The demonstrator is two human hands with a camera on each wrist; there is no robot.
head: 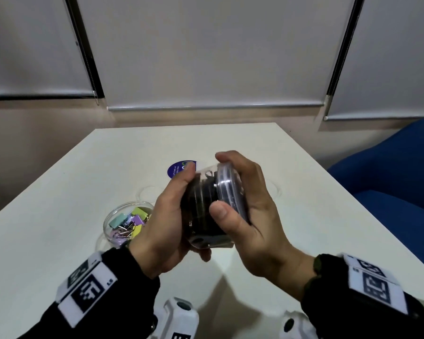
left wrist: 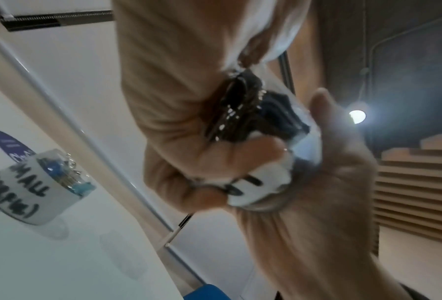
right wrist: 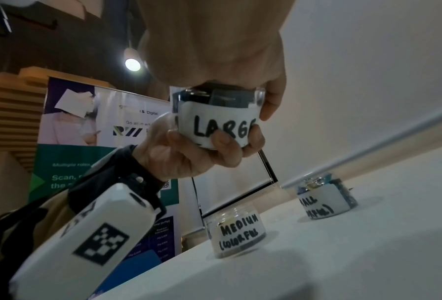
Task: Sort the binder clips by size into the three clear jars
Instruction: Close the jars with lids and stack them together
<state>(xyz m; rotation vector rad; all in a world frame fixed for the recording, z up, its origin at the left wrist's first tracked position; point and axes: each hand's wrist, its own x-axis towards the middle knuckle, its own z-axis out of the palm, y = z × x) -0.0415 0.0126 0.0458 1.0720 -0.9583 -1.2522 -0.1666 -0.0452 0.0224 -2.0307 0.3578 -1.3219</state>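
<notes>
I hold the clear jar labelled LARGE [head: 203, 204] tilted above the table, with black binder clips [left wrist: 242, 109] inside. My left hand [head: 167, 216] grips the jar's body, fingers curled under its label [right wrist: 222, 125]. My right hand [head: 252, 204] is wrapped around the clear lid [head: 227, 184] at the jar's mouth, thumb at the front. The open MEDIUM jar [head: 127, 223] with several pastel clips stands on the table by my left wrist. The SMALL jar [right wrist: 327, 196] stands further back and is hidden behind my hands in the head view.
A round blue sticker [head: 178, 168] lies on the white table [head: 304, 228] beyond my hands. A faint clear lid [head: 146, 192] lies left of them, and another faint clear ring [head: 275, 189] lies to the right. A blue chair [head: 397, 182] stands off the right edge.
</notes>
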